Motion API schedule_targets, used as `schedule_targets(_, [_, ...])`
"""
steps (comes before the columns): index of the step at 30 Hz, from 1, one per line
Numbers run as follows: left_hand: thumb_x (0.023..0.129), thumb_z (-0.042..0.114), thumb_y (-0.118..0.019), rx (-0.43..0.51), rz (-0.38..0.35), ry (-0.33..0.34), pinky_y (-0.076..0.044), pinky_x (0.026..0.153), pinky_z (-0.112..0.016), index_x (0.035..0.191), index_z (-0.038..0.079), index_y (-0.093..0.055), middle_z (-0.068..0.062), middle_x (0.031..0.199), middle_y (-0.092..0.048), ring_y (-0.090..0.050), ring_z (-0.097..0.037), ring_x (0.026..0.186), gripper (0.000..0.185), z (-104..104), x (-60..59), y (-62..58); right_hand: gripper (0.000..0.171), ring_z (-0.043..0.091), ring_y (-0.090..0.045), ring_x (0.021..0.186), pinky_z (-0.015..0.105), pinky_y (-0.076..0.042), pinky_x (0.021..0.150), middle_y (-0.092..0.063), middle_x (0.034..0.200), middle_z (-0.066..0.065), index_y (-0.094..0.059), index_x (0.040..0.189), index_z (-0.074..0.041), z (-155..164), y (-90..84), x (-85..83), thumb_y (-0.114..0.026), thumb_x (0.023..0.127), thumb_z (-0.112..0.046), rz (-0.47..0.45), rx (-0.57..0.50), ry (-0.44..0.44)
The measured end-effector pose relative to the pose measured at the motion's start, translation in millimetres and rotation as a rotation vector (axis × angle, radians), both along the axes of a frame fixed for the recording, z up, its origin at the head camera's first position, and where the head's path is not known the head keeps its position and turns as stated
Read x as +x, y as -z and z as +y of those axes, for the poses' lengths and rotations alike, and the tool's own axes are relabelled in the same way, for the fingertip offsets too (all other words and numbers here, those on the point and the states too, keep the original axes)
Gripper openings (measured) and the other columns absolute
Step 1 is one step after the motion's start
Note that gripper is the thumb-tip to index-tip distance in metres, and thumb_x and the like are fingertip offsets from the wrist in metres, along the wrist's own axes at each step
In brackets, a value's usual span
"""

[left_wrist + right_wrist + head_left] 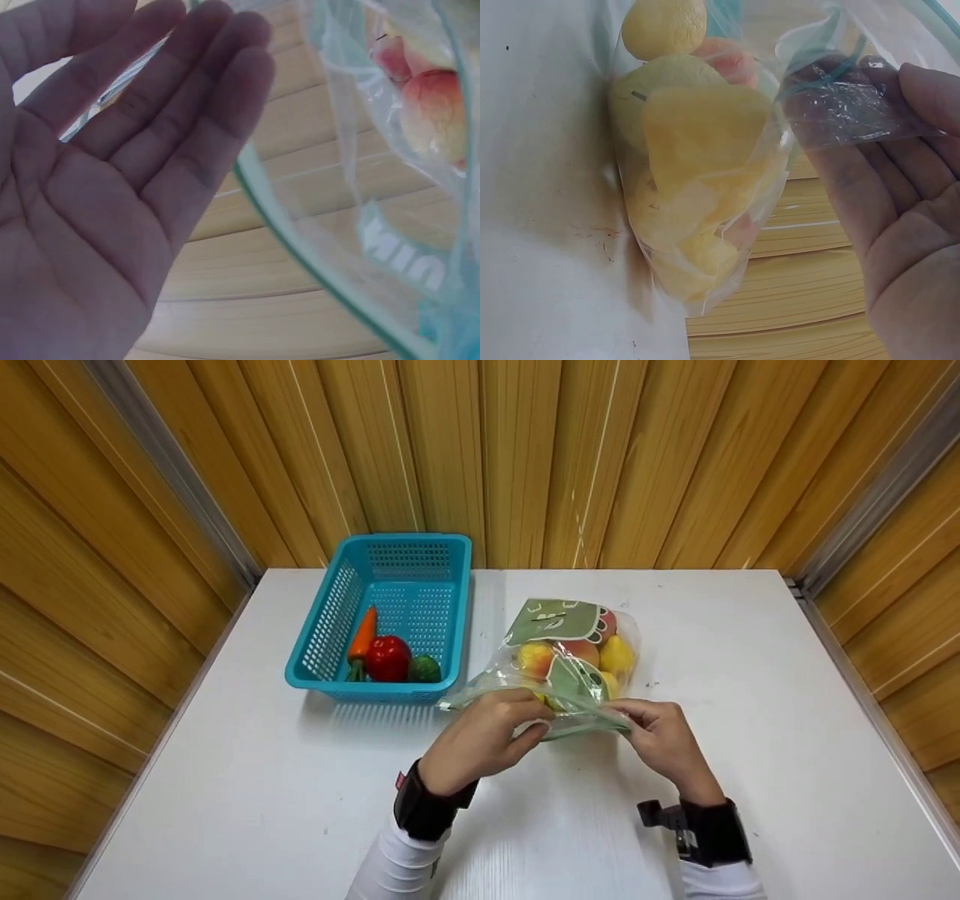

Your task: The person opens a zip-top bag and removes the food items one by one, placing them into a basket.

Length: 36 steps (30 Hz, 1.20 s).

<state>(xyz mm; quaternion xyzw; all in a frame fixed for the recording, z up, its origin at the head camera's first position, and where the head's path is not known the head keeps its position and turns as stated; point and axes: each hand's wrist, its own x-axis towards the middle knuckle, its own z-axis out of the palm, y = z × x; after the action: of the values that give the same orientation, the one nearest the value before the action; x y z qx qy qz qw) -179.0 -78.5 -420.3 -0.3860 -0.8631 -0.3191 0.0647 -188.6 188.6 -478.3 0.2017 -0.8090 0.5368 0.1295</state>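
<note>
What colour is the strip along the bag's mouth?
The strip is green, clearest in the left wrist view.

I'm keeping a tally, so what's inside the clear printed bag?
The bag holds several fruits: yellow ones, a red-and-yellow one and, in the right wrist view, a pale green one. The green print covers others in part, so the full count cannot be told.

the left forearm (397,859) and right forearm (721,881) (both sleeved in white) reach forward; the left hand (487,735) slants inward, its fingers nearly straight and side by side, while the right hand (664,739) angles inward too, thumb and fingers pinching.
</note>
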Motion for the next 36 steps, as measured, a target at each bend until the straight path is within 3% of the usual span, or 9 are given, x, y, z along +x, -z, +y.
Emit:
schedule_targets(5, [0.099, 0.01, -0.067, -0.043, 0.022, -0.046, -0.057, 0.086, -0.024, 0.112, 0.01, -0.078, -0.001, 0.102, -0.074, -0.064, -0.015, 0.09, 0.017, 6, -7.9, 9.7, 0.014, 0.0, -0.055, 0.066, 0.012, -0.045, 0.059, -0.077, 0.085, 0.005, -0.079, 0.097, 0.006, -2, -2.4, -0.7, -0.073, 0.086, 0.012, 0.003, -0.001, 0.01])
schedule_targets(11, [0.096, 0.006, -0.065, -0.051, 0.113, -0.154, -0.054, 0.072, -0.03, 0.092, 0.011, -0.074, 0.001, 0.085, -0.067, -0.06, -0.014, 0.079, 0.011, 11, -19.3, 23.5, 0.014, 0.0, -0.055, 0.067, 0.011, -0.045, 0.06, -0.078, 0.086, 0.012, -0.079, 0.098, 0.005, -3, -4.7, -1.9, -0.072, 0.087, 0.011, 0.007, 0.021, 0.008])
schedule_targets(15, [0.094, 0.003, -0.066, 0.003, 0.086, -0.155, -0.053, 0.068, -0.029, 0.093, 0.006, -0.073, -0.003, 0.085, -0.069, -0.057, -0.013, 0.075, 0.007, 15, -31.4, 34.9, 0.015, 0.0, -0.054, 0.065, 0.012, -0.043, 0.058, -0.078, 0.086, 0.012, -0.079, 0.097, 0.005, -3, -4.3, -3.0, -0.072, 0.087, 0.012, 0.01, 0.038, 0.026])
schedule_targets(18, [0.092, 0.0, -0.067, 0.028, 0.086, -0.162, -0.054, 0.071, -0.03, 0.103, 0.004, -0.072, -0.008, 0.092, -0.071, -0.058, -0.014, 0.078, 0.014, 18, -38.2, 44.9, 0.014, -0.002, -0.058, 0.069, 0.011, -0.046, 0.06, -0.077, 0.088, 0.015, -0.078, 0.098, 0.008, -2, -3.5, -2.2, -0.071, 0.087, 0.013, 0.03, 0.047, 0.012])
schedule_targets(23, [0.092, 0.002, -0.069, -0.02, 0.108, -0.251, -0.055, 0.076, -0.035, 0.112, 0.003, -0.07, -0.009, 0.095, -0.069, -0.061, -0.019, 0.082, 0.02, 20, -40.2, 60.6, 0.013, -0.003, -0.059, 0.072, 0.01, -0.048, 0.062, -0.077, 0.089, 0.017, -0.078, 0.097, 0.009, -2, 0.1, -1.4, -0.072, 0.087, 0.013, 0.046, 0.059, -0.022])
schedule_targets(30, [0.099, 0.016, -0.068, -0.078, 0.128, -0.31, -0.052, 0.101, -0.037, 0.122, 0.007, -0.07, -0.011, 0.121, -0.067, -0.064, -0.026, 0.114, 0.025, 19, -39.6, 74.4, 0.012, -0.003, -0.057, 0.073, 0.011, -0.046, 0.063, -0.077, 0.092, 0.02, -0.078, 0.097, 0.008, -2, 2.2, -3.4, -0.071, 0.088, 0.012, 0.084, 0.084, -0.054])
schedule_targets(36, [0.099, 0.019, -0.069, -0.086, 0.209, -0.329, -0.056, 0.092, -0.036, 0.112, 0.009, -0.072, -0.01, 0.11, -0.07, -0.068, -0.026, 0.104, 0.017, 21, -41.4, 87.2, 0.013, -0.001, -0.053, 0.067, 0.013, -0.042, 0.056, -0.077, 0.09, 0.016, -0.079, 0.097, 0.006, -1, 4.1, -0.2, -0.071, 0.088, 0.011, 0.06, 0.096, -0.06])
